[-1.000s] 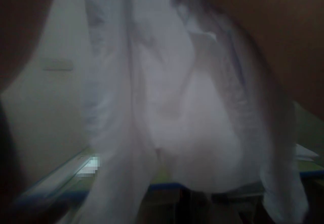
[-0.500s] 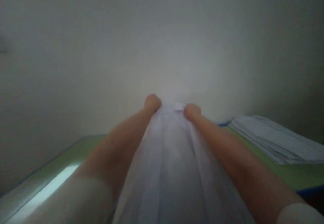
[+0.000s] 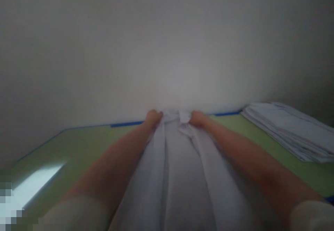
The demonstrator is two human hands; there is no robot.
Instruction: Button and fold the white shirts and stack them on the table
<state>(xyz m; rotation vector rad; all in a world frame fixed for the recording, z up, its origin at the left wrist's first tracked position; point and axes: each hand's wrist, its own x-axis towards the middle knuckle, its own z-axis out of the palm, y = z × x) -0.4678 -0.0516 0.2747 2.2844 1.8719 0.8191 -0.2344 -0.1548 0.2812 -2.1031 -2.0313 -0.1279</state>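
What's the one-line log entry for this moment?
left hand: gripping white cloth | right hand: gripping white cloth | green table: white stack, right side

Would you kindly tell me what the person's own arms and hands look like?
The left hand and right hand wear no gloves; the left forearm and right forearm are bare, without visible watches. The left sleeve and right sleeve look pale and plain; blur hides finer details.
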